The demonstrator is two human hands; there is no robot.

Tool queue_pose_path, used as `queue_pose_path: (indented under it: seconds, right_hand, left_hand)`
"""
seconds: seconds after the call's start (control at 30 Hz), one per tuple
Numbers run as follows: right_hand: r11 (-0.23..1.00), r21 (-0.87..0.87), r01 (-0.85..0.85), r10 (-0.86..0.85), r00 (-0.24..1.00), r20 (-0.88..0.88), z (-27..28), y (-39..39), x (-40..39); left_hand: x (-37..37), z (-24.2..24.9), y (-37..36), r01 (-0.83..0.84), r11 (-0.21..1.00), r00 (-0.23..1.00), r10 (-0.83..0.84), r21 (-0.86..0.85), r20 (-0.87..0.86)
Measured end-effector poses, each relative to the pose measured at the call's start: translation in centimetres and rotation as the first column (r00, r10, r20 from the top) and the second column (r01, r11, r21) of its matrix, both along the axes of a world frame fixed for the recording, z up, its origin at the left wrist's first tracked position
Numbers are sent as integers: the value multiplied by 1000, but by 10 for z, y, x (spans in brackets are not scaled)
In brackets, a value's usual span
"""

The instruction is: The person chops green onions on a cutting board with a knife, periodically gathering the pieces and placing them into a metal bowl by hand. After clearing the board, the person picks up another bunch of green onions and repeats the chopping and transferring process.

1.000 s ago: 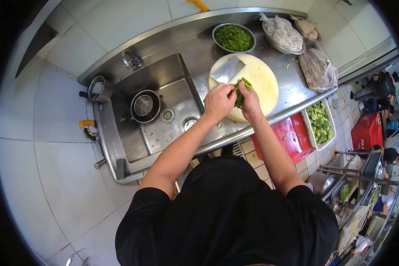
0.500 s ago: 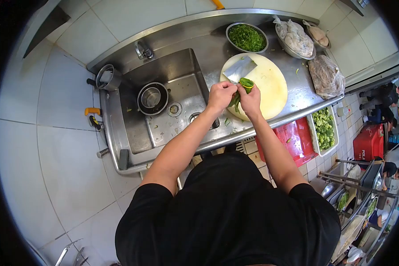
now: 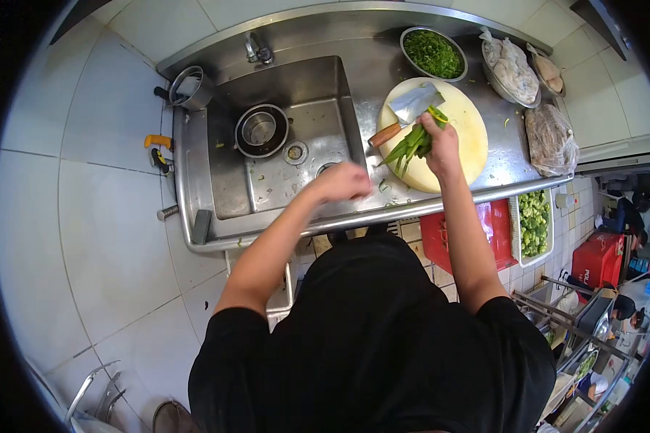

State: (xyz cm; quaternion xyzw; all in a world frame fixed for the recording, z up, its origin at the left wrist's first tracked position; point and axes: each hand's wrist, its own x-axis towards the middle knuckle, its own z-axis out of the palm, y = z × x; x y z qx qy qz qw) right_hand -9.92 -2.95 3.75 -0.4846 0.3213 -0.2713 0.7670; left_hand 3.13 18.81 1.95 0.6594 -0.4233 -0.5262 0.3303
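My right hand point(image 3: 443, 146) is closed around a bunch of long green leaves point(image 3: 412, 148), held over the right-hand part of the sink counter. A yellow strip point(image 3: 438, 114) shows at the bunch's folded upper end. Under it lies a round, pale chopping board point(image 3: 469, 133). A cleaver point(image 3: 417, 102) rests on the board, its wooden handle point(image 3: 385, 135) pointing left past the rim. My left hand point(image 3: 343, 182) is apart from the leaves, above the front right corner of the sink point(image 3: 303, 137). Its fingers look curled but are smeared by motion.
Behind the board stands a bowl of chopped greens point(image 3: 435, 54). To its right are a bowl of bagged food point(image 3: 511, 72) and a plastic bag point(image 3: 550, 141). Nested pots point(image 3: 261, 130) sit in the sink. Below the counter are a red crate point(image 3: 440, 242) and a basket of green pieces point(image 3: 534, 224).
My left hand has left the bunch and moved down and left toward the sink. My right hand keeps the leaves, now uncovering the cleaver's handle. The whole view has shifted slightly.
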Motion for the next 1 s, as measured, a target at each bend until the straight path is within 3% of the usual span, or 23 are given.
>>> queue_pose_path:
  seconds: [0.03,0.07,0.1,0.13,0.17,0.2,0.23,0.27,0.3,0.37,0.4,0.43,0.5,0.53,0.6,0.7,0.87,0.93,0.97,1.0]
  right_hand:
    - [987,156,47,-57,997,58,3,-8,-2]
    - [986,155,60,-69,996,53,9,-13,-7]
    - [963,266,49,-81,990,111,17,-16,-13]
    - [928,371,31,-102,980,171,21,-21,-20]
    - [918,389,-74,-19,973,229,12,-32,-28]
    - [920,386,-67,-26,973,229,16,-30,-30]
    - [904,425,45,-140,971,193,22,-22,-27]
    - [874,462,152,-246,958,151,25,-14,-25]
    - [873,464,148,-241,959,149,21,-10,-24]
    - [872,445,203,-292,946,140,10,-3,-21]
    - [873,444,200,-289,947,142,8,5,-17]
    - [908,335,252,-310,941,134,7,16,-14]
    - [929,145,340,-358,925,123,10,39,-9]
    - [930,91,355,-365,920,141,10,46,-9]
    - [916,70,395,-401,898,180,7,53,-9]
    - [884,12,468,-463,870,169,4,53,-13]
    - [858,-56,511,-497,852,164,4,52,-24]
    - [863,-34,503,-484,845,229,4,52,-28]
    - [863,-32,504,-484,845,227,4,51,-30]
    - [860,2,510,-496,836,234,4,49,-32]
  left_hand:
    - [12,12,27,168,978,958,-191,120,213]
    - [26,-21,62,262,948,915,-304,183,264]
    - [35,-17,95,281,889,895,-379,363,236]
    - [44,-53,132,329,814,684,-555,478,473]
    - [51,-66,168,324,794,644,-584,515,494]
    - [55,-72,186,312,775,603,-609,550,515]
    - [49,-48,173,316,773,601,-612,550,515]
    - [40,-23,159,87,930,791,-283,358,543]
    - [28,3,139,-196,966,867,90,169,491]
    - [3,26,89,-351,913,763,407,-207,502]
    - [-7,31,64,-294,870,715,476,-396,513]
    - [-21,31,37,-268,761,723,565,-591,399]
    - [-47,43,-9,-155,658,677,614,-736,406]
    - [-55,41,-26,-151,656,681,611,-740,403]
    - [-64,34,-51,-8,619,542,663,-786,517]
    - [-65,22,-60,79,667,518,608,-741,602]
    - [-71,18,-73,58,627,641,573,-777,511]
    - [-76,25,-78,-292,787,856,469,-544,218]
    - [-74,28,-80,-377,816,896,440,-438,48]
    - [-75,22,-83,-379,817,896,441,-435,49]
